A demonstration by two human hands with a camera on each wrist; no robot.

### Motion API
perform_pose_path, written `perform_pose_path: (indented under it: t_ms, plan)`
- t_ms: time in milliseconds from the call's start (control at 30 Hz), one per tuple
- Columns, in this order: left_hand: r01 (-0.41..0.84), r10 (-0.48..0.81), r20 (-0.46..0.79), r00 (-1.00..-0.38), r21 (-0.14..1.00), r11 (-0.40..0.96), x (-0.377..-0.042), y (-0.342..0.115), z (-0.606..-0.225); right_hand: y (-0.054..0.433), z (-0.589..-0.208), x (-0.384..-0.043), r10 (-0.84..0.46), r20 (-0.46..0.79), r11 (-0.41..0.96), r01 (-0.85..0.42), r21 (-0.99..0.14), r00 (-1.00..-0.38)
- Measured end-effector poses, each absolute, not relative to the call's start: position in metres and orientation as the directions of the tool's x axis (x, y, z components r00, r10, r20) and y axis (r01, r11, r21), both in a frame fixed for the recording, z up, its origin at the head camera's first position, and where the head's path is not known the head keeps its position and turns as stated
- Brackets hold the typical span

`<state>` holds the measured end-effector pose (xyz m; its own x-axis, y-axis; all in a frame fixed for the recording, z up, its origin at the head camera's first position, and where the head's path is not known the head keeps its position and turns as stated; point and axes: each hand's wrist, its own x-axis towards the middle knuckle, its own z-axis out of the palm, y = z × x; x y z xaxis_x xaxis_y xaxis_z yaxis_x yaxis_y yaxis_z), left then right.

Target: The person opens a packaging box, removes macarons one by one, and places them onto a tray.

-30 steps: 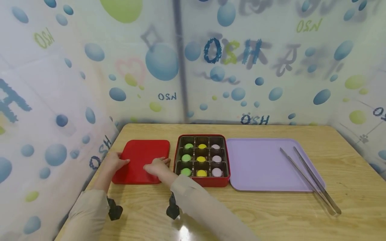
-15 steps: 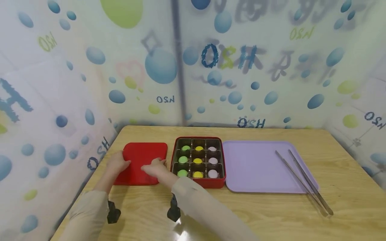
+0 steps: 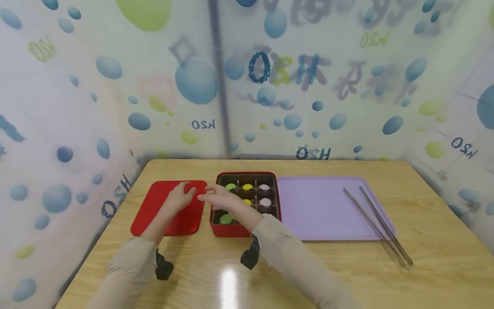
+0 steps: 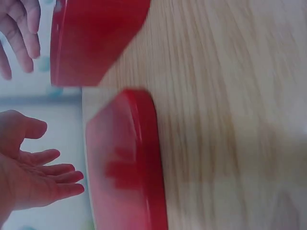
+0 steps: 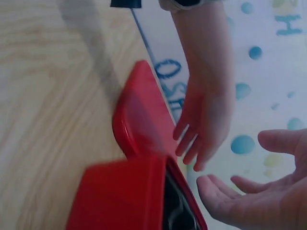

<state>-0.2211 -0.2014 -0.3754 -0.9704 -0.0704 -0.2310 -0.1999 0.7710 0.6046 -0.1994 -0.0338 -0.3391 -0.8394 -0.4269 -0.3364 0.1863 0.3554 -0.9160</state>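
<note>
My left hand (image 3: 179, 198) hovers over the red lid (image 3: 148, 212), fingers loosely extended and holding nothing. The left wrist view shows a gap between this hand (image 4: 36, 179) and the lid (image 4: 115, 167). My right hand (image 3: 224, 200) is raised above the left side of the red box (image 3: 231, 231), also holding nothing. Its fingers point toward the left hand, and the right wrist view shows the right hand (image 5: 268, 194) relaxed. Inside the box, a dark divided insert holds green, yellow and pale purple macarons (image 3: 265, 202); my right hand and forearm hide some of them.
A pale purple tray (image 3: 316, 210) lies right of the box. Long metal tongs (image 3: 380, 223) rest across its right side, their joined end on the wooden table (image 3: 332, 270). A patterned curtain (image 3: 270, 124) stands behind the table.
Both hands have lifted off the lid and moved right, the right one now above the box. The lid sits slightly askew compared with before. The head view has also shifted somewhat.
</note>
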Motion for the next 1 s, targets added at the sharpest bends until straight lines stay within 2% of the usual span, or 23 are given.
perform_pose_path:
  t_ms: [167,267,400,567,733,1000]
  plan:
    - [-0.085,0.014,-0.15,-0.989,0.631,0.771,-0.234,-0.175,-0.378,0.009,-0.336,-0.213,-0.456,-0.334,0.304,0.208,-0.93,-0.825]
    - [-0.066,0.052,-0.152,-0.987,0.677,0.733,-0.242,-0.162,-0.38,0.036,-0.337,-0.22,-0.447,-0.327,0.291,0.21,-0.933,-0.833]
    - [-0.175,0.089,-0.282,-0.955,0.784,0.596,-0.252,-0.15,-0.383,0.072,-0.337,-0.227,-0.414,-0.334,0.289,0.225,-0.93,-0.847]
    - [-0.299,0.141,-0.4,-0.906,0.838,0.457,-0.26,-0.15,-0.385,0.112,-0.338,-0.231,-0.358,-0.351,0.312,0.244,-0.918,-0.865]
    - [-0.333,0.21,-0.431,-0.878,0.863,0.379,-0.26,-0.159,-0.386,0.147,-0.344,-0.235,-0.303,-0.338,0.307,0.244,-0.92,-0.891]
    - [-0.307,0.269,-0.416,-0.868,0.878,0.368,-0.257,-0.162,-0.391,0.21,-0.35,-0.236,-0.22,-0.365,0.335,0.281,-0.899,-0.905]
